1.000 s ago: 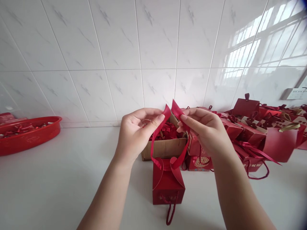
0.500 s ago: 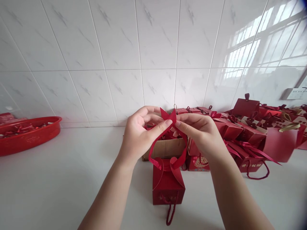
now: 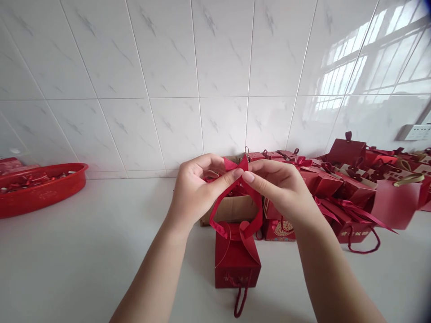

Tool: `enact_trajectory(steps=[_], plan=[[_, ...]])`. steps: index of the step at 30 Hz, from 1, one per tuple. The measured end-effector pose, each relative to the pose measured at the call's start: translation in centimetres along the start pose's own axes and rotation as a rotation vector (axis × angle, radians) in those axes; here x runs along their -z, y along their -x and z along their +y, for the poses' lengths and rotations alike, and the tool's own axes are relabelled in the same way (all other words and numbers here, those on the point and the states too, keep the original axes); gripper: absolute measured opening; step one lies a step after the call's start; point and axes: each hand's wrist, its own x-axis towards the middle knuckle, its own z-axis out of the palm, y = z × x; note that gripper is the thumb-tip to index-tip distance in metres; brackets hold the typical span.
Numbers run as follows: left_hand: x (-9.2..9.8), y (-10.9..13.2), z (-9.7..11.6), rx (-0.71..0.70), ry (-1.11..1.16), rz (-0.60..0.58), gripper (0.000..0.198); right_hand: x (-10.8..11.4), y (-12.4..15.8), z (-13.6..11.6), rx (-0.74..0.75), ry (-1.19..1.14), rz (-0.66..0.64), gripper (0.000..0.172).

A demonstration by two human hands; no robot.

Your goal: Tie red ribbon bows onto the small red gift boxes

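Note:
A small red gift box [image 3: 237, 262] stands on the white counter [image 3: 84, 251] in front of me, a cord handle hanging from its front. A red ribbon [image 3: 235, 197] runs up from the box's top flaps in a loop. My left hand [image 3: 197, 188] pinches the ribbon's left end between thumb and fingers. My right hand [image 3: 283, 186] pinches the right end. The two ribbon ends cross and touch between my fingertips, just above the box.
Behind the box sits an open cardboard carton [image 3: 232, 208] holding red ribbons. Several red gift boxes [image 3: 350, 188] are piled along the wall at the right. A red oval tray [image 3: 40, 188] with ribbons rests at the far left. A wall socket [image 3: 415, 131] is at the right.
My hands have come together: the two ribbon ends, held apart a second ago, now cross between my fingertips. The box has stayed in place.

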Motion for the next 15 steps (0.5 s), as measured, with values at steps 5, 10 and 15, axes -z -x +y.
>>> enact_trajectory(steps=[5, 10, 15], plan=[[0.09, 0.12, -0.13, 0.016, -0.019, -0.015, 0.012, 0.15, -0.03, 0.5, 0.005, -0.038, -0.006, 0.008], [0.09, 0.07, -0.29, 0.019, -0.004, -0.035, 0.013, 0.43, -0.21, 0.81, -0.031, -0.131, -0.027, 0.007], [0.06, -0.06, -0.25, 0.009, 0.043, -0.081, 0.013, 0.37, -0.37, 0.98, -0.091, -0.213, -0.02, 0.009]])
